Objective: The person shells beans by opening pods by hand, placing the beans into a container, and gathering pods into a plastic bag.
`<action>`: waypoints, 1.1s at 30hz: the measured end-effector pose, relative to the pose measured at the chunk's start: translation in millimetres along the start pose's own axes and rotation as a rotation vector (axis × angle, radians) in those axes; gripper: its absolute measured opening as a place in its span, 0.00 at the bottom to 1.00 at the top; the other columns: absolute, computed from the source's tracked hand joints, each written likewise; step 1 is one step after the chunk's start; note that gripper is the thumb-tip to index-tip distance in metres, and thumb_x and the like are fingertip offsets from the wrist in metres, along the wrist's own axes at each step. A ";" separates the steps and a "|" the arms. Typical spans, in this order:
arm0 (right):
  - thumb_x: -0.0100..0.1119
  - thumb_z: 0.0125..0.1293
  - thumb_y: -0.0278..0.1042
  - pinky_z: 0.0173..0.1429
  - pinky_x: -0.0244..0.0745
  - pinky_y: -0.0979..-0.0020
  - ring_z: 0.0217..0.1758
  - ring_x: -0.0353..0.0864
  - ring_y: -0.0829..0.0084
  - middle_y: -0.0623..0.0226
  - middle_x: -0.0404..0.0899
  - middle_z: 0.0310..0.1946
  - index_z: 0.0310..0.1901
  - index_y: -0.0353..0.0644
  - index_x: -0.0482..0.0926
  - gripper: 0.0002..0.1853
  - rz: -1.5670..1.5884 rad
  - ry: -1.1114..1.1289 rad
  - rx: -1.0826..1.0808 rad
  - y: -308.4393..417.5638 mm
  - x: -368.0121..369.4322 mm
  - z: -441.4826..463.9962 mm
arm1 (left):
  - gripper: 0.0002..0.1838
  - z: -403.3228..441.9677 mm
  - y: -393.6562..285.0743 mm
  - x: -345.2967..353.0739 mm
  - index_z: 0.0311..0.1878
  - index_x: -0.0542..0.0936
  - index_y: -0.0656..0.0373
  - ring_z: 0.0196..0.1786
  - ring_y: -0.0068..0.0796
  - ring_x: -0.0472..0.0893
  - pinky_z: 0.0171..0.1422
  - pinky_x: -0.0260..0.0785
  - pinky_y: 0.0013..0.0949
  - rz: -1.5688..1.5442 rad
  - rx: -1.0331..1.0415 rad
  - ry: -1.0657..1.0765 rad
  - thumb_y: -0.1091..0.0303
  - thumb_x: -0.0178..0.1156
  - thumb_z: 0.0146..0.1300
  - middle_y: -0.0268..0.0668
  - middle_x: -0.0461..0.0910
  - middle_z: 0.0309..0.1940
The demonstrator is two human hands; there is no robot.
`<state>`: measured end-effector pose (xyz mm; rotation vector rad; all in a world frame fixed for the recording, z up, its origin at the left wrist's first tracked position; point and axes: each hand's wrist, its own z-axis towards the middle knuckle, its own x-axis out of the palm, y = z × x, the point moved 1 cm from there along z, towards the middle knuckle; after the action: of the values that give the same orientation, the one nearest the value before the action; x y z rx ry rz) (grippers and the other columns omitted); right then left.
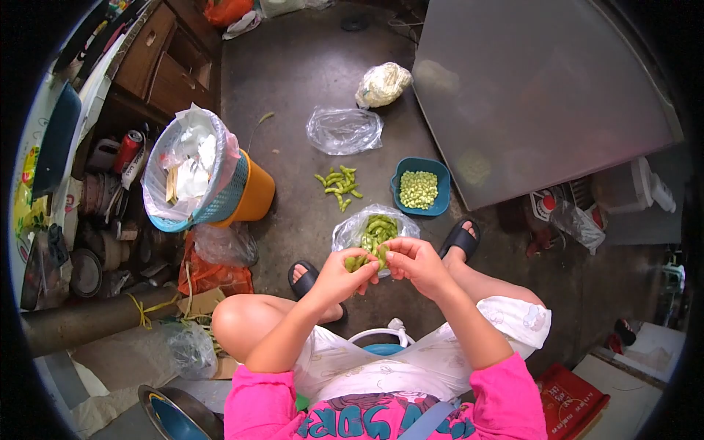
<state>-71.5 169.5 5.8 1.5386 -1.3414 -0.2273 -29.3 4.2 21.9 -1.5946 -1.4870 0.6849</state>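
Pink shirt (381, 414), left hand (346, 277) curled round green pods (353, 262), right hand (414, 260) pinching seemingly 1 pod (383, 253)

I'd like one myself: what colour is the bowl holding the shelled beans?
The bowl is dark teal blue, seen best in the head view.

Your one camera looks from your head, forward and steeply down, over your lap (381, 367) and nearby hands (415, 262) to the floor (286, 81) beyond.

The smooth dark grey floor (293, 66) carries a square teal plastic bowl (442, 176). Loose green pods (336, 180) and a crumpled clear plastic bag (345, 133) lie nearby.
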 end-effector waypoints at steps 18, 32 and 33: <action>0.58 0.55 0.27 0.23 0.63 0.82 0.21 0.69 0.84 0.72 0.74 0.21 0.35 0.35 0.76 0.07 -0.055 0.035 -0.003 2.6 0.4 -2.1 | 0.11 2.9 12.7 -1.1 0.33 0.74 0.63 0.17 0.18 0.69 0.20 0.59 0.22 -0.279 0.029 0.100 0.63 0.54 0.60 0.31 0.71 0.18; 0.55 0.54 0.22 0.21 0.60 0.81 0.19 0.68 0.81 0.64 0.76 0.24 0.30 0.35 0.74 0.02 0.211 0.229 0.043 0.0 -0.7 -5.7 | 0.10 -5.7 4.7 5.5 0.33 0.72 0.64 0.19 0.18 0.65 0.18 0.58 0.22 -0.608 -0.046 0.233 0.65 0.57 0.58 0.33 0.69 0.20; 0.55 0.54 0.22 0.21 0.60 0.81 0.19 0.67 0.81 0.64 0.76 0.24 0.30 0.35 0.74 0.02 0.237 0.248 0.035 -2.1 -1.2 -5.3 | 0.10 -6.5 4.6 6.3 0.33 0.72 0.64 0.19 0.18 0.65 0.18 0.58 0.22 -0.627 -0.060 0.233 0.65 0.57 0.58 0.33 0.69 0.21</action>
<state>-66.9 173.2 6.0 1.3711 -1.3182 0.1321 -20.5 9.3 22.2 -1.1023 -1.7099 0.0956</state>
